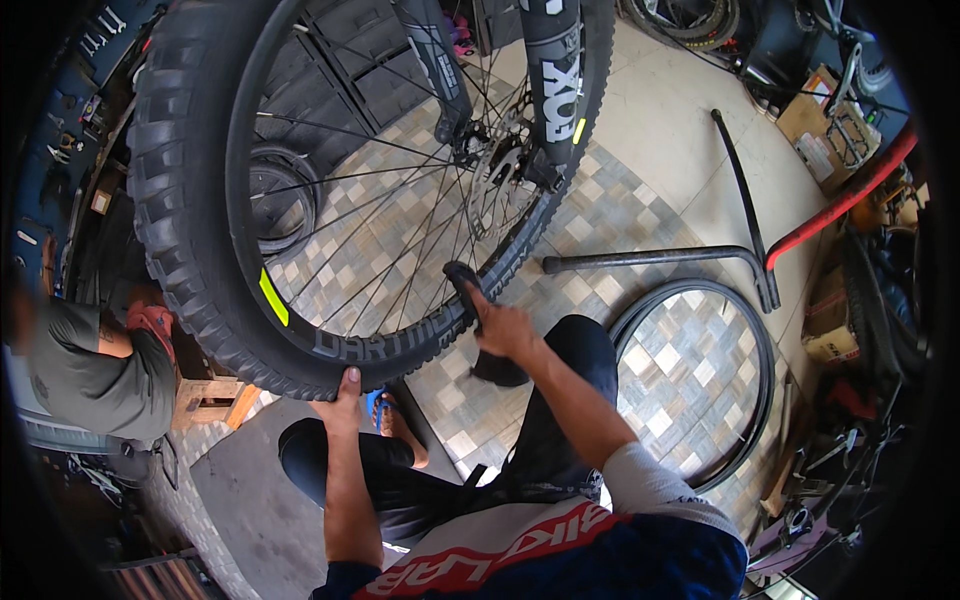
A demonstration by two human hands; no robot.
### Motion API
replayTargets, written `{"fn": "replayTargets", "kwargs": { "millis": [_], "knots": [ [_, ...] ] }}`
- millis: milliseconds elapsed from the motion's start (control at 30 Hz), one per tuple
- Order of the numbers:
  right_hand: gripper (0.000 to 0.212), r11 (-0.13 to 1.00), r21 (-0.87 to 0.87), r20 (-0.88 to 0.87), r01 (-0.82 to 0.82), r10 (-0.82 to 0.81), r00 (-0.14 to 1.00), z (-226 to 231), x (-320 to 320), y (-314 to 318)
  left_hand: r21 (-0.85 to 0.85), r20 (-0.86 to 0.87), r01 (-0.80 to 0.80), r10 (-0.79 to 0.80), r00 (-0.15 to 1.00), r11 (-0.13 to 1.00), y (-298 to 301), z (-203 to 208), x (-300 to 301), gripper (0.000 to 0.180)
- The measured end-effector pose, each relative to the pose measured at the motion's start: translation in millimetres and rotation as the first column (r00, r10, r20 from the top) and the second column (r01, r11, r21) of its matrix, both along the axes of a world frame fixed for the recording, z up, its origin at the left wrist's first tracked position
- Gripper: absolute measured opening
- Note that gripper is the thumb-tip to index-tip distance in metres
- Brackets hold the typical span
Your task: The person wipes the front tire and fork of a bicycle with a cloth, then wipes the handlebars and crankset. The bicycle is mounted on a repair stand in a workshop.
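Observation:
A large bicycle wheel with a knobby black tire [180,230] stands before me in a suspension fork [552,90], with thin spokes and a disc brake rotor [497,185]. My left hand [343,402] grips the tire's bottom edge, thumb on the sidewall and the other fingers hidden behind. My right hand [505,328] is closed on a black cloth-like piece [460,278] at the tire's lower right. One end of that piece lies against the sidewall by the rim; a dark part hangs below the hand. Its exact kind is unclear.
A black and red tubular stand [655,258] spreads its legs on the tiled floor at right, near a loose tire [765,385]. Another person [100,370] sits at far left by a wooden stool [205,398]. Cardboard boxes [805,130] and bike parts line the right side.

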State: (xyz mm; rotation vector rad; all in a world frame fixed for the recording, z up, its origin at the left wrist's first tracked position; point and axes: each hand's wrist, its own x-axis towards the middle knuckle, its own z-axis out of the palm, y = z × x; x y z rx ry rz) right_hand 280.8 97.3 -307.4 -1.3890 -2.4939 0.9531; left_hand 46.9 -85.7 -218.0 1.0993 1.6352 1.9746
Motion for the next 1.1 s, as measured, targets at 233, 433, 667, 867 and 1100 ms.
{"fn": "replayTargets", "kwargs": {
  "millis": [233,433,667,867,1100],
  "knots": [
    [0.101,0.982,-0.067,0.017,0.177,-0.176,0.984,-4.3,-30.5,-44.1,0.021,-0.075,-0.014,0.015,0.997,1.0,6.1,-1.9,11.2,0.043],
    [0.098,0.995,-0.072,-0.139,0.064,-0.073,0.988,2.8,-17.1,-78.4,0.036,0.034,0.018,-0.019,0.999,0.999,5.2,4.2,10.4,0.043],
    [0.085,0.997,-0.071,-0.185,-0.039,0.025,0.982,1.4,1.3,-51.8,0.013,0.0,0.041,-0.041,0.999,0.999,7.7,-1.1,3.9,0.046],
    [0.082,0.997,0.01,-0.035,-0.08,0.08,0.996,33.3,-14.8,-0.6,0.001,-0.061,0.007,-0.007,0.998,1.0,3.0,-16.3,6.9,0.045],
    [0.096,0.974,-0.225,-0.1,0.004,-0.027,0.995,38.9,-8.9,-48.0,-0.091,-0.215,-0.039,0.018,0.977,0.995,-5.7,-17.9,10.3,0.043]
  ]
}}
